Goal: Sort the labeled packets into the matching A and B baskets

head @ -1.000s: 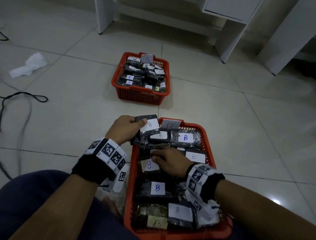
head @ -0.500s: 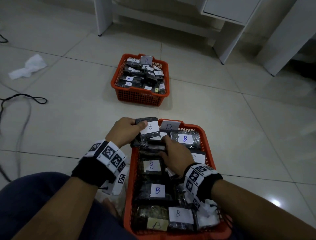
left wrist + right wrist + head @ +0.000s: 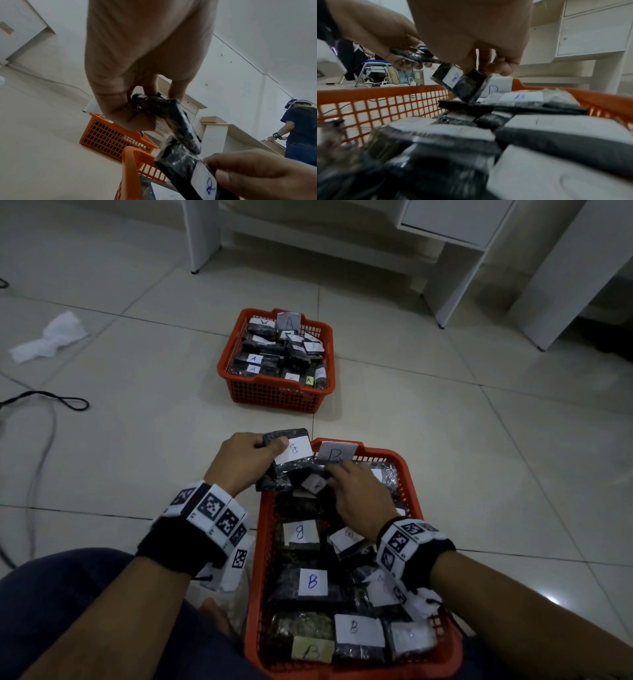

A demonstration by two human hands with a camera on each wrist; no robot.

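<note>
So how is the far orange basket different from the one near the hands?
The far basket has an A card on its back rim and holds A packets; the near basket has a B card and holds B packets. No hand touches the far basket, while the right hand pinches a packet over the near basket. Both are orange mesh baskets on the tile floor, full of dark packets.

Two baskets, two hands, lots of packets

There are two orange baskets: the near basket (image 3: 409, 474) and the far basket (image 3: 274, 395). Two hands show, the left hand (image 3: 239, 463) and the right hand (image 3: 359, 498). The left hand holds one packet (image 3: 291, 457) and the right hand holds one small packet (image 3: 313, 482). Both baskets have too many packets to count. One white paper (image 3: 51, 337) and one black cable (image 3: 51, 400) lie on the floor.
</note>
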